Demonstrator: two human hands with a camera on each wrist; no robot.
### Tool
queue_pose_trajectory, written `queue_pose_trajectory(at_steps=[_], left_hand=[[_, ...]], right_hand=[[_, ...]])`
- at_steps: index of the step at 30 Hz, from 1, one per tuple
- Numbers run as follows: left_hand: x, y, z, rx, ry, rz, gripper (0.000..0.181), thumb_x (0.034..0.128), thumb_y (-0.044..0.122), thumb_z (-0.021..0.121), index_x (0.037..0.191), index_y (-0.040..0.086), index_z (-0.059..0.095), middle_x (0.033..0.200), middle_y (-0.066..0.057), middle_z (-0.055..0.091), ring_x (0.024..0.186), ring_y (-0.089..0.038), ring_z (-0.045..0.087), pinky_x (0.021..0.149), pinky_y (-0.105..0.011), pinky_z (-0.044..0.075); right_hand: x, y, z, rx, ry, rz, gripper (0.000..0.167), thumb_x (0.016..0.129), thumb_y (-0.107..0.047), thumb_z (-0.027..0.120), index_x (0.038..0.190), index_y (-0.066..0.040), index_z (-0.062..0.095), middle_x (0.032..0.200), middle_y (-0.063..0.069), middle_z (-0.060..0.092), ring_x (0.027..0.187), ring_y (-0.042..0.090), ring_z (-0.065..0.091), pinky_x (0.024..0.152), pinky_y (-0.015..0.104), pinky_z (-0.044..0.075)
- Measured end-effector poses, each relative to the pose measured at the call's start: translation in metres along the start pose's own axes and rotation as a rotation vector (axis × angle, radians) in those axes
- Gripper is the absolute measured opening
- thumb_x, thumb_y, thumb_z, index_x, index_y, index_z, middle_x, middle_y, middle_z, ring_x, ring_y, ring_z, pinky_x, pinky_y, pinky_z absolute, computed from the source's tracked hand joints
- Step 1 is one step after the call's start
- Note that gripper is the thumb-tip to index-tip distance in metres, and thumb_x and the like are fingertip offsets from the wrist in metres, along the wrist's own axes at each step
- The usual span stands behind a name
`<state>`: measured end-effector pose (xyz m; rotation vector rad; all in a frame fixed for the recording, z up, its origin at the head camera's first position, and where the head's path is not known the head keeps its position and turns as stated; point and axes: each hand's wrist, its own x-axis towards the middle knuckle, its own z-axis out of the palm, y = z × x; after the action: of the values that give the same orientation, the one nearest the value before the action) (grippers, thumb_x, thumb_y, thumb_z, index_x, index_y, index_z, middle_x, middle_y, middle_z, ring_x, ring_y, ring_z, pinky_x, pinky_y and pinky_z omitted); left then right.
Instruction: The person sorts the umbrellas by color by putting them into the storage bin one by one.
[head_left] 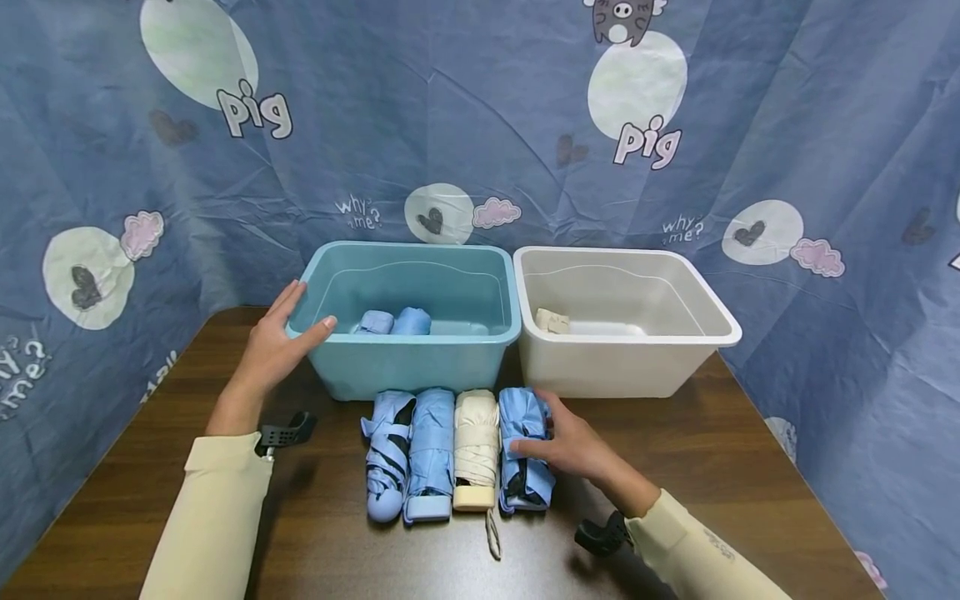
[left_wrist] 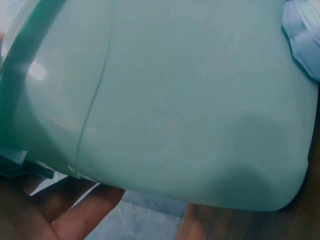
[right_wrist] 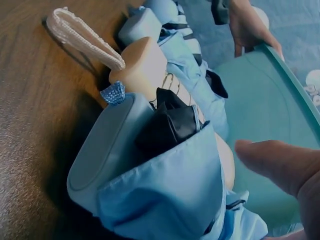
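Four folded umbrellas lie side by side on the table. The leftmost (head_left: 386,458) is blue with black showing, beside it lies a plain blue one (head_left: 432,454), then a cream one (head_left: 476,450) with a wrist loop. At the right end lies a looser blue umbrella (head_left: 525,475) with black parts. My right hand (head_left: 573,442) is over this last umbrella, its thumb extended across the top and its fingers at the far right side, partly hidden. My left hand (head_left: 270,350) rests against the front left corner of the teal bin (head_left: 405,367), thumb on the rim, fingers along the outer side.
Two rolled blue items (head_left: 412,322) lie inside the teal bin. Touching it on the right stands a white bin (head_left: 615,367) with a cream item (head_left: 552,321) at its left. Behind the wooden table (head_left: 660,467) hangs a blue printed cloth (head_left: 465,108).
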<state>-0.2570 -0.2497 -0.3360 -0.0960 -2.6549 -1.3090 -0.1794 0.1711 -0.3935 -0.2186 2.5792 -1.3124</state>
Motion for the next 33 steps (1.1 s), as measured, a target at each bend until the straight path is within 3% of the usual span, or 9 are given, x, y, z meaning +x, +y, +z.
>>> queue_pose_trajectory(at_steps=[3, 8, 18, 26, 33], left_hand=[[0.0, 0.001, 0.0, -0.001, 0.007, 0.007, 0.086, 0.0889, 0.048, 0.063, 0.156, 0.017, 0.018, 0.162, -0.003, 0.01, 0.144, -0.039, 0.013, 0.106, -0.068, 0.018], [0.0, 0.002, 0.0, -0.004, 0.009, 0.008, 0.086, 0.0887, 0.048, 0.063, 0.156, 0.016, 0.018, 0.162, -0.003, 0.01, 0.144, -0.039, 0.013, 0.106, -0.068, 0.018], [-0.002, 0.002, -0.002, -0.005, -0.002, -0.01, 0.087, 0.0893, 0.049, 0.062, 0.156, 0.018, 0.016, 0.162, -0.002, 0.007, 0.145, -0.039, 0.01, 0.106, -0.068, 0.017], [-0.001, -0.001, -0.001, -0.005, 0.005, 0.008, 0.087, 0.0891, 0.048, 0.063, 0.156, 0.016, 0.017, 0.162, -0.004, 0.009, 0.145, -0.038, 0.011, 0.107, -0.067, 0.017], [0.0, -0.001, 0.001, -0.006, 0.009, 0.006, 0.087, 0.0888, 0.048, 0.063, 0.156, 0.016, 0.018, 0.162, -0.003, 0.01, 0.144, -0.039, 0.013, 0.107, -0.068, 0.018]], right_hand=[[0.003, -0.002, 0.002, -0.076, 0.012, -0.027, 0.096, 0.074, -0.038, 0.083, 0.149, -0.008, 0.031, 0.135, 0.02, 0.051, 0.116, 0.032, 0.052, 0.093, 0.05, 0.045], [0.006, -0.002, 0.004, -0.135, 0.018, -0.044, 0.094, 0.072, -0.036, 0.085, 0.147, -0.011, 0.034, 0.129, 0.017, 0.056, 0.11, 0.03, 0.055, 0.09, 0.049, 0.046], [0.012, -0.001, 0.012, -0.109, -0.008, -0.019, 0.096, 0.071, -0.035, 0.086, 0.147, -0.011, 0.032, 0.132, 0.019, 0.053, 0.114, 0.032, 0.053, 0.093, 0.05, 0.044], [0.017, 0.001, 0.018, -0.131, 0.022, -0.018, 0.102, 0.067, -0.039, 0.088, 0.145, -0.006, 0.032, 0.114, 0.017, 0.059, 0.098, 0.026, 0.056, 0.084, 0.045, 0.048], [0.017, 0.0, 0.018, -0.148, 0.04, -0.02, 0.101, 0.067, -0.037, 0.088, 0.145, -0.005, 0.031, 0.112, 0.018, 0.059, 0.096, 0.026, 0.057, 0.082, 0.044, 0.048]])
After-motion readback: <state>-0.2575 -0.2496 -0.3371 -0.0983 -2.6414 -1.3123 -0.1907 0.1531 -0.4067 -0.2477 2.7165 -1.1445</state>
